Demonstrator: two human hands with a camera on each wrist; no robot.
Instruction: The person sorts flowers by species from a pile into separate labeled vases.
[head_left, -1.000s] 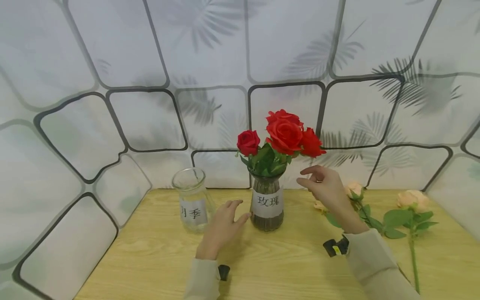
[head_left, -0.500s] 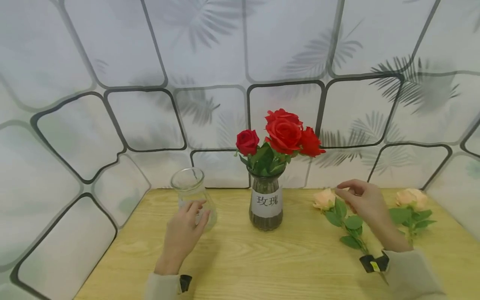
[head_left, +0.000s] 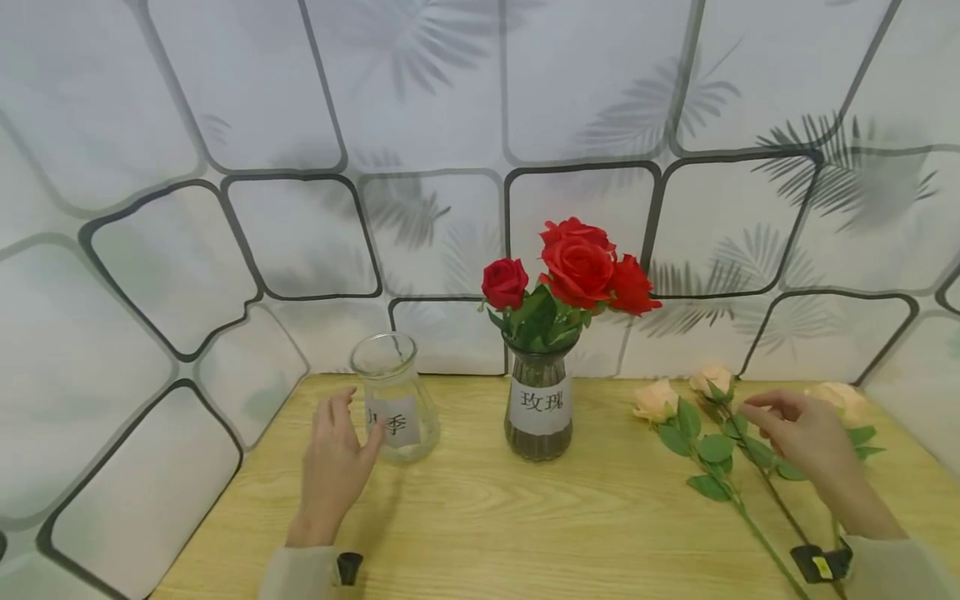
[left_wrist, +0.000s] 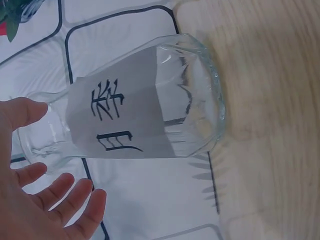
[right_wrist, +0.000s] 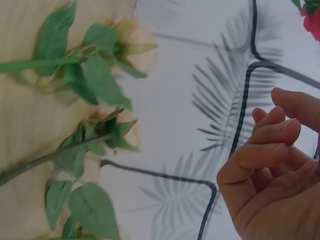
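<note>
A clear glass vase (head_left: 429,421) with a white paper label stands left of centre on the table. My left hand (head_left: 332,458) is at its left side, thumb and fingers spread around the neck in the left wrist view, where the fingers (left_wrist: 70,197) are apart and bent slightly. Over the peach roses at the right, my right hand (head_left: 810,437) hovers with loosely curled fingers and nothing in them. Peach roses lie there on green stems: a left one (head_left: 656,401), a middle one (head_left: 711,382) and a right one (head_left: 843,404), partly behind the hand.
A dark ribbed vase (head_left: 538,446) with a white label stands mid-table, holding several red roses (head_left: 577,271). The wooden table (head_left: 480,525) runs back to a patterned cloth wall (head_left: 442,233). Long stems (head_left: 765,533) reach toward the front right.
My left hand has moved left, from between the two vases to the clear vase's left side. My right hand has moved right, from beside the red roses to over the peach ones.
</note>
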